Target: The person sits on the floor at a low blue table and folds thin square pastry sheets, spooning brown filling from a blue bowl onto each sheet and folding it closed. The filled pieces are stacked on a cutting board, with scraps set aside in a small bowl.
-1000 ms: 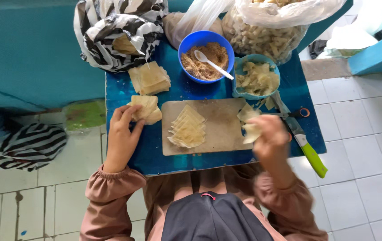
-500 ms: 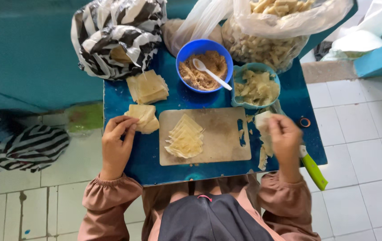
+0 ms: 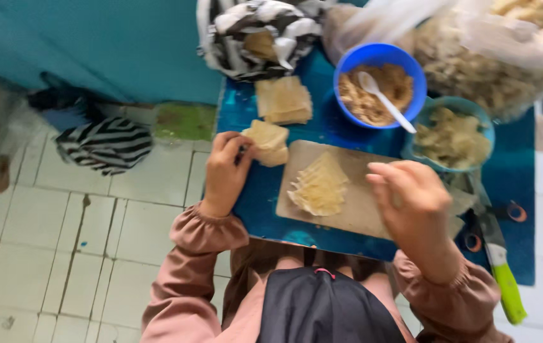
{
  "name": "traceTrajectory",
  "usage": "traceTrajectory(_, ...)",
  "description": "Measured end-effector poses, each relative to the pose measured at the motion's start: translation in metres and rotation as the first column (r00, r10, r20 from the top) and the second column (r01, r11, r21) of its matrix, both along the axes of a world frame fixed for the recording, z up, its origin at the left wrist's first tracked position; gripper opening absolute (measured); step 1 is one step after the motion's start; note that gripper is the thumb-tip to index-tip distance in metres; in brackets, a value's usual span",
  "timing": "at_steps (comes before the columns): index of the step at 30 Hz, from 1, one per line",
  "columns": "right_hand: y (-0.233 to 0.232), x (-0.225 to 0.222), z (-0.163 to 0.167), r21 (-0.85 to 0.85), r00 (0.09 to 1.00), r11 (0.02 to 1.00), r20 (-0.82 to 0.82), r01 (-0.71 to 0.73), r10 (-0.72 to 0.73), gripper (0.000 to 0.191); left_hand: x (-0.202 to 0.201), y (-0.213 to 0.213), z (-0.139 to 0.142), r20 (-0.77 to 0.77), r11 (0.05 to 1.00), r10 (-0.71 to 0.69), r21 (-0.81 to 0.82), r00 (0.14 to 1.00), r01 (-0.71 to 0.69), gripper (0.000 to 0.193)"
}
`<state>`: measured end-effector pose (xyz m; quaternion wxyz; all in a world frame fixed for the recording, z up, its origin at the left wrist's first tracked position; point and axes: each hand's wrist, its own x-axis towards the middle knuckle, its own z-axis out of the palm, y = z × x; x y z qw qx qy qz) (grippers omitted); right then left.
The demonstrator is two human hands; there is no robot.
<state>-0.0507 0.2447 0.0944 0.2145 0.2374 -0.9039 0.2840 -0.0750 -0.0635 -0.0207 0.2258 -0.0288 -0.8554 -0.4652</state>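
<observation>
Since a moment ago my right hand point(image 3: 414, 213) lifts off the desk point(image 3: 328, 124) edge, now over the cutting board point(image 3: 360, 203), fingers loosely apart, holding nothing I can tell. My left hand point(image 3: 226, 171) pinches a wrapper stack point(image 3: 268, 143). Fanned wrappers point(image 3: 319, 187) lie on the board. Blue filling bowl point(image 3: 381, 86) with spoon point(image 3: 384, 101), teal bowl point(image 3: 452, 136), green-handled knife point(image 3: 500, 273) crowd nearby.

Bowl point(image 3: 348, 60) – glossy blue plastic | spoon point(image 3: 382, 98) – smooth white plastic | cutting board point(image 3: 363, 203) – matt pale wood | upper-centre bag point(image 3: 252, 25) – striped cloth | floor point(image 3: 93, 222) – smooth tile
</observation>
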Motion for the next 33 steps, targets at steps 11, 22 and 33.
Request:
traceTrajectory(11,-0.169,-0.121,-0.07,-0.012,0.761,0.799,0.296,-0.602,0.578,0.019,0.004,-0.022,-0.013,-0.023,0.987,0.046,0.154,0.999,-0.042,0.029)
traceTrajectory(22,-0.164,-0.149,-0.094,-0.585,0.529,0.799,0.638,-0.141,0.56,0.013,0.011,-0.027,0.004,-0.042,0.998,0.011,0.065,0.999,-0.009,0.021)
traceTrajectory(33,-0.163,-0.129,-0.081,-0.588,0.665,0.782,0.501,-0.208,0.554,0.02,0.02,-0.015,0.015,-0.217,0.938,-0.035,-0.345,0.976,-0.043,0.023)
